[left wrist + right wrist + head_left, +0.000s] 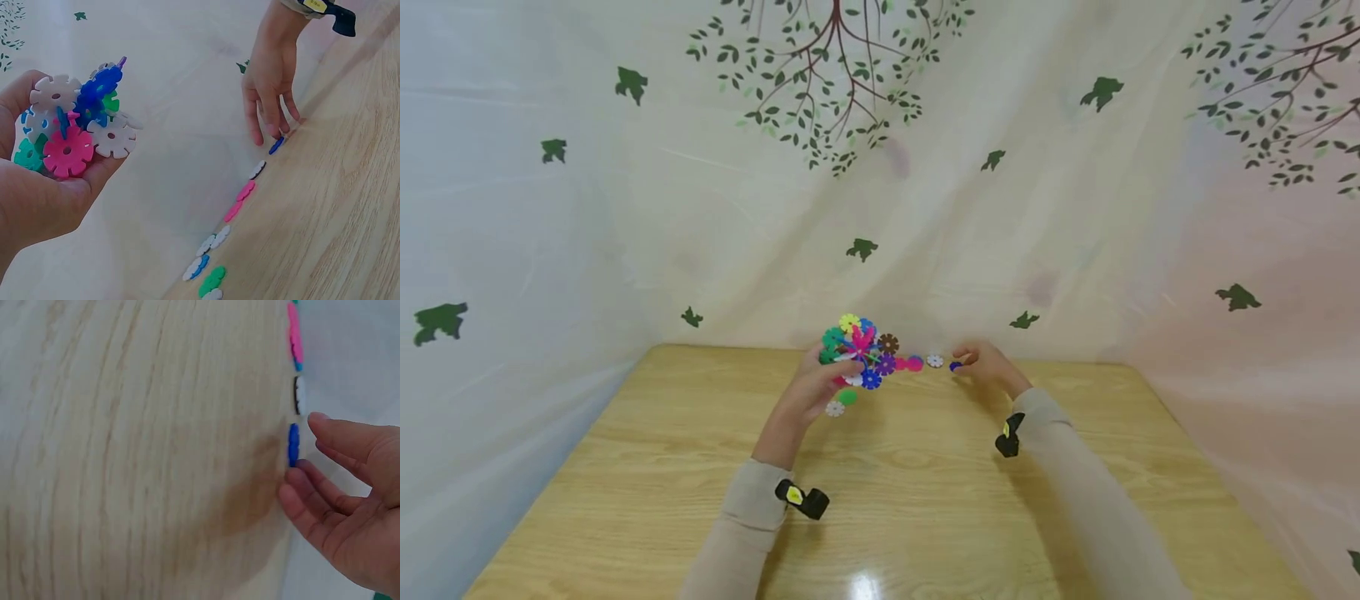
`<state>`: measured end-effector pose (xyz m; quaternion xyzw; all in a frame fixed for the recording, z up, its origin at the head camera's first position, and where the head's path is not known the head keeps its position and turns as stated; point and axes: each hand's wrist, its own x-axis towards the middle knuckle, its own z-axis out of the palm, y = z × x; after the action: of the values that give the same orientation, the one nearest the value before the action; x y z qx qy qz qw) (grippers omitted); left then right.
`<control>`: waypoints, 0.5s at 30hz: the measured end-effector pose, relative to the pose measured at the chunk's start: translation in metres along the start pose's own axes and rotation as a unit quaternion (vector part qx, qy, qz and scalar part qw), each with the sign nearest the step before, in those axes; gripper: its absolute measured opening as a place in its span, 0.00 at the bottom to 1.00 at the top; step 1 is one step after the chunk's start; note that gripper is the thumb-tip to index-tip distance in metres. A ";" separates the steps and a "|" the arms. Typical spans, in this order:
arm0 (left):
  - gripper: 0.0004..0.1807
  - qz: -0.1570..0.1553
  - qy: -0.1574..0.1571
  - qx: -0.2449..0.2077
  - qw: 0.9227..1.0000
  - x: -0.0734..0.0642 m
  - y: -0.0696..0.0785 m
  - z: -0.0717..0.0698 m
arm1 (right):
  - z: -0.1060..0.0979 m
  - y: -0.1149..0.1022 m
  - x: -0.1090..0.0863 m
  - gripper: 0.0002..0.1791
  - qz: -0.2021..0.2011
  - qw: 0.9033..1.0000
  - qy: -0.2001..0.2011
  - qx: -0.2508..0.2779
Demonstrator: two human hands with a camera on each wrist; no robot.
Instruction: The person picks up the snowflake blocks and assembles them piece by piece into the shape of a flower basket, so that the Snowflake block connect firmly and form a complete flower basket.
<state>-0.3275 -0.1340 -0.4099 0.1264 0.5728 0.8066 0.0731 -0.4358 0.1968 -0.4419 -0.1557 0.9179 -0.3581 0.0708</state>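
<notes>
My left hand [805, 390] holds a cluster of joined, notched plastic snowflake discs [69, 153], in pink, white, blue, green and other colours, above the table. At the far table edge, my right hand [356, 506] reaches to a dark blue snowflake disc [294, 445] lying on the wood. Fingertips touch or nearly touch the disc's near end in the right wrist view, while the thumb stands apart from it. Beside the blue disc lies a white snowflake disc [935, 361], then pink ones [247, 190] further left.
Along the far edge of the wooden table [917, 483] lie more loose discs, among them a green disc [212, 281] and white ones [220, 237]. A pale curtain [940, 275] printed with leaves hangs right behind that edge.
</notes>
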 end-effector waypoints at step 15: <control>0.35 -0.034 0.021 0.028 0.999 0.007 -0.011 0.002 | 0.015 0.015 0.003 0.14 0.023 0.999 0.037 0.030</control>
<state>-0.3334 -0.1269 -0.4189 0.0918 0.6009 0.7895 0.0848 -0.4385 0.1969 -0.4627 -0.1193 0.9119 -0.3896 0.0492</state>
